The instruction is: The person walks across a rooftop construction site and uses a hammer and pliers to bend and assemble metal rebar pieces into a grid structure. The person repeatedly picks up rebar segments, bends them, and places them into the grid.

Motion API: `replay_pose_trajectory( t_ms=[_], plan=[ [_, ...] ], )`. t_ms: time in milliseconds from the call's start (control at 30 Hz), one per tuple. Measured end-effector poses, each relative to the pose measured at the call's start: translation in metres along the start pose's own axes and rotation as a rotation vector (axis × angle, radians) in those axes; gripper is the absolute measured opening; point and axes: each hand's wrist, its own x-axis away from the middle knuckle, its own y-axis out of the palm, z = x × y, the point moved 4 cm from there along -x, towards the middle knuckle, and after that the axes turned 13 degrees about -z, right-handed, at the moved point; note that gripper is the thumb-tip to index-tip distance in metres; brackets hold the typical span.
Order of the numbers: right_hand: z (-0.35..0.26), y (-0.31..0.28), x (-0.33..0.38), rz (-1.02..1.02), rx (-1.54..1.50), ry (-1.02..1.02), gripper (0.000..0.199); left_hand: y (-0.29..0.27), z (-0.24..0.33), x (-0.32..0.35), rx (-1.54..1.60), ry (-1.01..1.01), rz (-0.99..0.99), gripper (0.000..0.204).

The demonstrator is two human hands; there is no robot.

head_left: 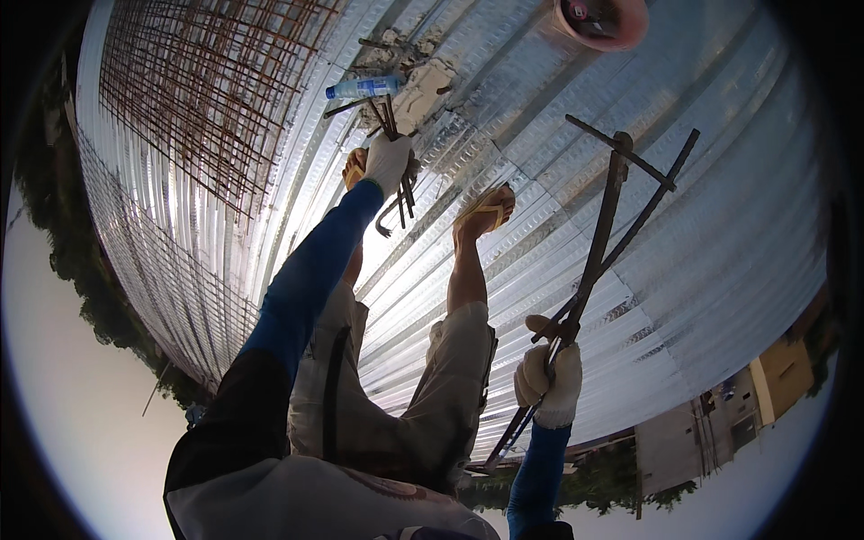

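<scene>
My left hand [389, 162], in a white glove, is closed around several short dark steel rods [407, 193]. Their ends stick out above and below the fist, and one is hooked at its lower end. At the right, my right hand [551, 382], also gloved, grips a bundle of long brown bars [598, 229] held up at a slant. The bars spread apart toward the top, where a shorter rod crosses them; I cannot tell how it is attached. A clear plastic bottle [364, 87] with a blue cap lies just beyond my left hand.
Ribbed shiny metal decking [540, 207] spreads under my sandaled feet [486, 211]. Rusty rebar mesh [193, 81] covers the far left. Broken concrete rubble [423, 94] lies past the bottle. A pinkish bucket [603, 22] stands at the top. Buildings [711, 423] show beyond the lower right edge.
</scene>
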Motion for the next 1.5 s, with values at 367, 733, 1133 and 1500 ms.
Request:
replay_pose_trajectory(
  t_ms=[367,733,1133,1500],
  plan=[
    [0.014,-0.028,-0.022,0.048,-0.152,-0.018,0.083,-0.034,-0.028,-0.213,0.128,-0.071,0.058,0.013],
    [0.031,-0.04,-0.043,-0.019,-0.059,-0.067,0.082,-0.061,-0.01,-0.265,-0.672,0.155,0.193,0.027],
    [0.038,0.003,-0.043,0.124,0.085,0.034,0.078,0.05,0.044,0.157,-0.331,0.358,-0.432,0.033],
    [0.039,0.017,-0.016,0.321,0.169,0.083,0.041,0.145,0.049,0.289,-0.493,0.126,-0.478,0.046]
  ],
)
